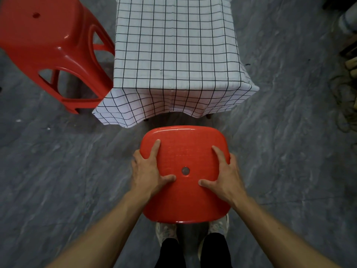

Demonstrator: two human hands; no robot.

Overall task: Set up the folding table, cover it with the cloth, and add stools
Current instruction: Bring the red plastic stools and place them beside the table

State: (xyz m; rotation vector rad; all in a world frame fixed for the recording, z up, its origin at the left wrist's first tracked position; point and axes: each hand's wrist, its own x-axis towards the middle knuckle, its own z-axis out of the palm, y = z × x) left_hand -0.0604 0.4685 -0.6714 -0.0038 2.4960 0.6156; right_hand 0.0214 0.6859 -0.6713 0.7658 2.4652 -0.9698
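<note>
- Step in hand: adding stools. The bench [174, 45] stands in the upper centre of the frame, already covered by the checked cloth [173, 101], whose near edge hangs over the end.
- One red stool [52, 53] stands at upper left, just beside the bench's side.
- A second red stool [185, 175] is at lower centre, in front of the bench's near end, apart from the cloth.
- Grip: the left hand [148, 171] and right hand [222, 175] clasp the seat's opposite edges, thumbs and forefingers spread flat on top, remaining fingers wrapped over the rim.
- Whether the stool's legs touch the floor [58, 171] cannot be told; the seat hides them.
- Judged next move: settle it squarely at the bench end, clear of the hanging cloth, then let go.
</note>
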